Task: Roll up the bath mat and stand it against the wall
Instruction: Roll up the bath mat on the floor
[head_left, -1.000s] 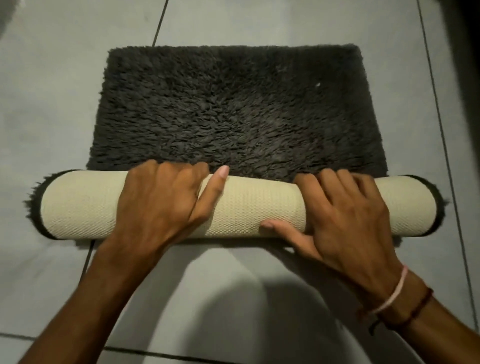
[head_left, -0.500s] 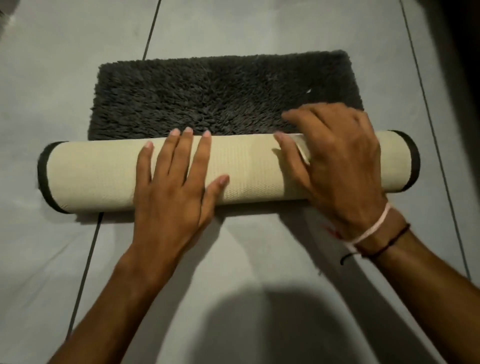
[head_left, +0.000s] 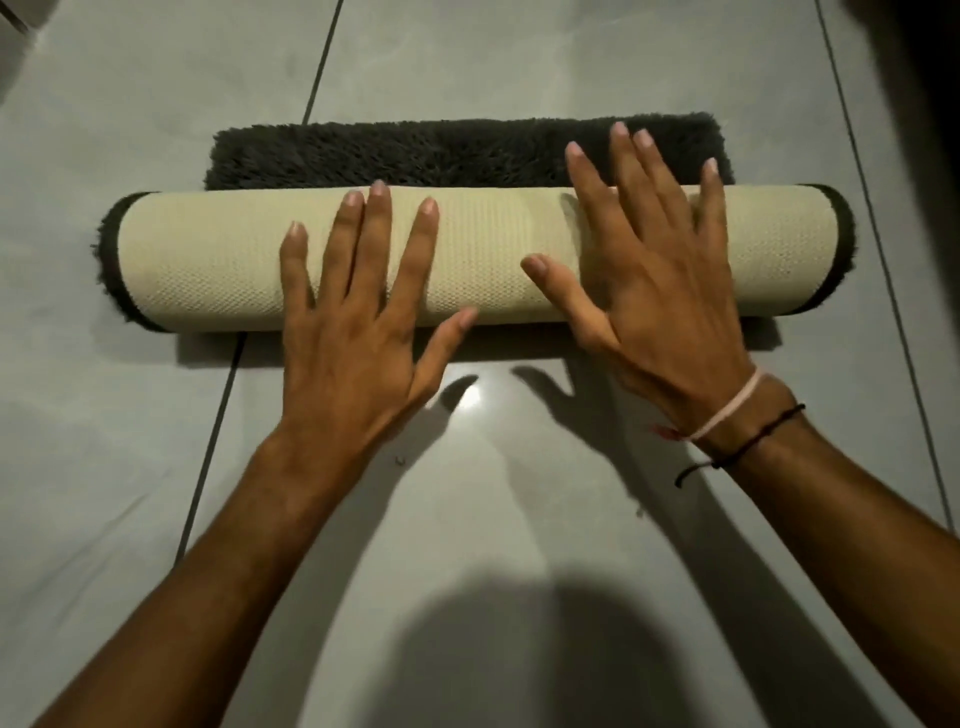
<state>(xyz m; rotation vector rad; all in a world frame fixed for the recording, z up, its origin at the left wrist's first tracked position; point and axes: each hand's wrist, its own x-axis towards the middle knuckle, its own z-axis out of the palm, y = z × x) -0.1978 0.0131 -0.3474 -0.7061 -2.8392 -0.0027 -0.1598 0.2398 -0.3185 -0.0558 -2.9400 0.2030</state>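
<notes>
hidden: bath mat (head_left: 483, 249) roll under both palms | cut off: forearms, bottom edge

Both bare forearms reaching forward, palms down. Left hand (head_left: 353, 332) flat, fingers spread, thumb angled out to the right. Right hand (head_left: 654, 291) flat, fingers splayed further forward, pale pink band (head_left: 727, 410) and thin black cord (head_left: 748, 447) round its wrist.

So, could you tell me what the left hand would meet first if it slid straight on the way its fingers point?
Probably the unrolled dark shaggy strip of the bath mat, just past the fingertips of the left hand.
</notes>
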